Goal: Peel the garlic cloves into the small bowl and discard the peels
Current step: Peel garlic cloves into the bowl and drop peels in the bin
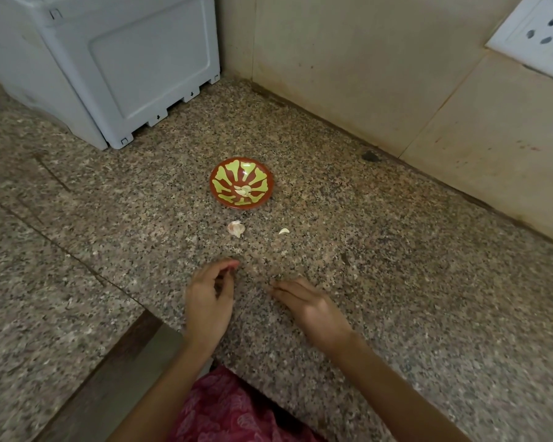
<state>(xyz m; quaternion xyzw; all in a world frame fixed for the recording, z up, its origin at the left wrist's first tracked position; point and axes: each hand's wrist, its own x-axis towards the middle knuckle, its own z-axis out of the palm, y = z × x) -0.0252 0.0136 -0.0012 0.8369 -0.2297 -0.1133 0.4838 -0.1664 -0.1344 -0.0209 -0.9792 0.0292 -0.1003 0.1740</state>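
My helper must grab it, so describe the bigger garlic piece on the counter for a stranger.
On the speckled stone counter, find the red and green bowl in the middle. Just nearer than it lie two pale bits: the garlic piece is the bigger, rounder lump on the left, not the thin sliver.

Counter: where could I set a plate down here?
Bare granite right of the bowl up to the wall, and left of it before the white appliance. Crowded in front of the bowl: garlic piece, pale scrap.

Dim, flat indoor light; soft faint shadows. Small glare spot on bowl (241, 182). Hands (208, 301) slightly motion-blurred. Wide-angle bending at edges.
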